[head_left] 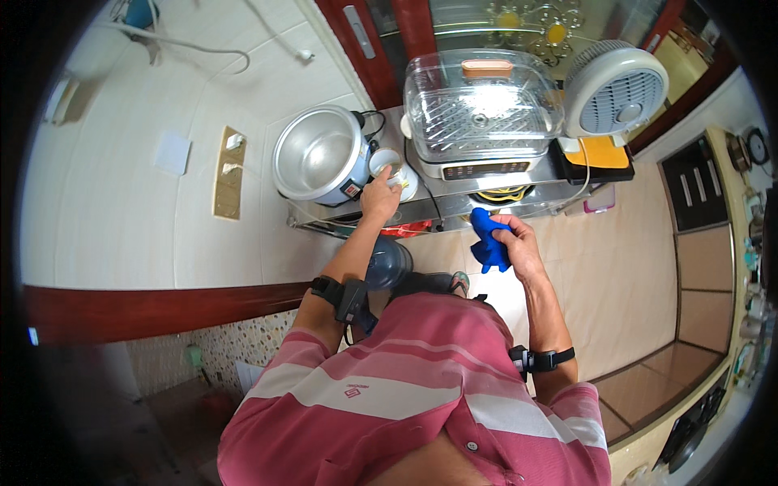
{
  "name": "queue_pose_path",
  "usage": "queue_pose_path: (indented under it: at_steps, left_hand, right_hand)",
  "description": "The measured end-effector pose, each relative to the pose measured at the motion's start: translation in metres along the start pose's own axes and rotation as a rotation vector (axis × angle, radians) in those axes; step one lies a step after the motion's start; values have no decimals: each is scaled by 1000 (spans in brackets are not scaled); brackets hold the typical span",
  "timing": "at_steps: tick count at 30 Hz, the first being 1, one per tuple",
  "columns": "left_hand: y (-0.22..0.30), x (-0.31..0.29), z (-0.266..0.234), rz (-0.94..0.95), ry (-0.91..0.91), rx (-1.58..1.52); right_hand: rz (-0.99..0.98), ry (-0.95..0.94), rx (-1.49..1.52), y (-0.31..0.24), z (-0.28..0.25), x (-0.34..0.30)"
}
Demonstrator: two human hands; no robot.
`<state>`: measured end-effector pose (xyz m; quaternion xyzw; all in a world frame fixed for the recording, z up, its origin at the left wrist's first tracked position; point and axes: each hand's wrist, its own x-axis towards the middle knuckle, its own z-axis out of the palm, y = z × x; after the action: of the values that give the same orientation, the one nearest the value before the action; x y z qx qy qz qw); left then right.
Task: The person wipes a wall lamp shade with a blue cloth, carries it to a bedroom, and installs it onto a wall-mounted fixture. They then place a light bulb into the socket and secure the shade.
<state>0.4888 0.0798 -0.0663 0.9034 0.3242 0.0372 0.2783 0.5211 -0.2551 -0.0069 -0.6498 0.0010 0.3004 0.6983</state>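
My left hand (380, 199) reaches to the shelf, its fingers closed at the near rim of a white cup (384, 157). Right beside that cup, partly covered by my fingers, stands another white cup-like container (409, 185). In front of the shelf, my right hand (519, 243) grips a bunched blue cloth (489, 243), which hangs down from the fingers. To the left of the cups is an uncovered rice cooker (320, 154) with a bare silver inside. A steamer (486, 109) with a clear lid and an orange handle stands to their right.
A metal shelf unit (324, 213) carries the appliances. A grey fan (620, 97) stands at its right end by an orange cloth (606, 151). Cords trail along the shelf's front. Below are a large water bottle (389, 263) and a red bag (408, 229). Wall sockets (228, 172) are at left.
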Motion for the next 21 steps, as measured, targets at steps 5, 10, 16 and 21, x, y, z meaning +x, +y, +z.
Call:
queue_pose_path:
  at_steps: [5,10,16,21]
  left_hand:
    - [14,14,1,-115,-128,203]
    - [2,8,1,-1,-5,126]
    - [-13,-65,-15,245,3,-183]
    - [11,-127,-39,583,17,-208]
  right_hand:
    - [37,89,61,5,-16,-24]
    - [39,176,158,26,-15,-37]
    - [82,104,428,50,-14,-46]
    - [107,-10,574,59,-3,-39]
